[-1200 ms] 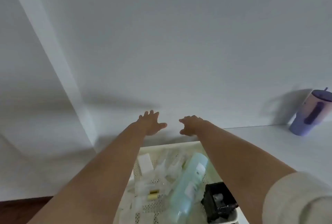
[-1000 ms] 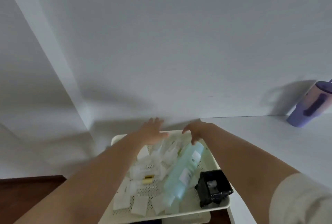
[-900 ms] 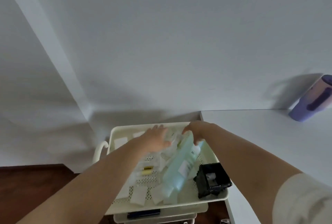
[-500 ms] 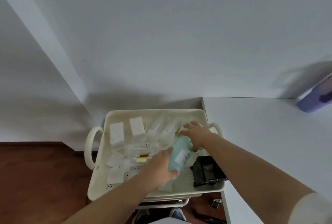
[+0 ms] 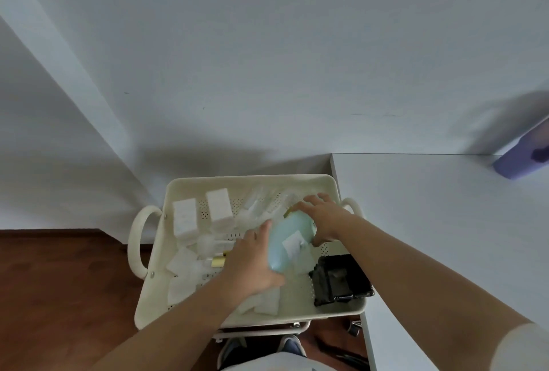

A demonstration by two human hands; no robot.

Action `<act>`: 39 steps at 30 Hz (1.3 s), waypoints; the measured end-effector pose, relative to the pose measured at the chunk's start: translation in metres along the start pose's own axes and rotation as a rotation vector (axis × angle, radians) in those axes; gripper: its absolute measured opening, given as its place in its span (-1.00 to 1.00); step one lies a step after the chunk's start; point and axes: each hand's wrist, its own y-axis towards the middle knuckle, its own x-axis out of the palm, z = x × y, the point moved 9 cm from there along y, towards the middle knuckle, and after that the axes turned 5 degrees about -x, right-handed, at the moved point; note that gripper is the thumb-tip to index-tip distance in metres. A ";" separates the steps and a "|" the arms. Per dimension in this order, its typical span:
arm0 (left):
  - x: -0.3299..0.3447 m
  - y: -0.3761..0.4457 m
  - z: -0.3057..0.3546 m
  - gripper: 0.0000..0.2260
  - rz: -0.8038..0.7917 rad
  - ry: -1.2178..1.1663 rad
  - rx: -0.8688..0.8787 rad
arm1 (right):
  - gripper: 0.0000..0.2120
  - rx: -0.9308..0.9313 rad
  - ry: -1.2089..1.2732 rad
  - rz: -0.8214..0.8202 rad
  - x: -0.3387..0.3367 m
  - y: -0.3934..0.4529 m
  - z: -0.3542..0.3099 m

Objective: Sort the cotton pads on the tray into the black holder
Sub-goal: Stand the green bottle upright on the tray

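In the cream perforated plastic tray, square white cotton pads lie loose at left, the left hand and right hand both clasp a pale turquoise plastic bottle, and the black rectangular holder sits near right.

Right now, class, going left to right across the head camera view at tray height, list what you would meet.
Tray handle → white boxes → left hand → pale green bottle → right hand → black holder → white table.
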 end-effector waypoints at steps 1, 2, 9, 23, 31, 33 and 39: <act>-0.012 0.001 0.002 0.02 0.023 -0.025 0.016 | -0.09 0.003 0.044 0.018 -0.002 -0.002 0.004; -0.025 0.002 0.006 0.00 0.047 -0.035 0.040 | -0.09 0.012 0.083 0.031 -0.004 -0.004 0.007; -0.103 0.013 0.050 -0.25 0.287 -0.156 0.172 | -0.10 -0.022 0.305 0.276 -0.030 -0.014 0.015; -0.138 0.083 0.140 -0.28 0.230 -0.307 0.378 | -0.13 0.098 0.749 0.607 -0.083 -0.029 0.066; -0.135 0.108 0.163 -0.27 0.161 -0.215 0.450 | -0.10 0.128 0.879 0.633 -0.078 -0.024 0.090; -0.131 0.108 0.145 -0.23 0.157 -0.244 0.420 | -0.08 0.109 0.881 0.658 -0.079 -0.028 0.084; -0.093 0.115 0.009 -0.31 0.127 -0.080 0.008 | -0.32 -0.016 0.171 1.452 -0.111 -0.127 0.019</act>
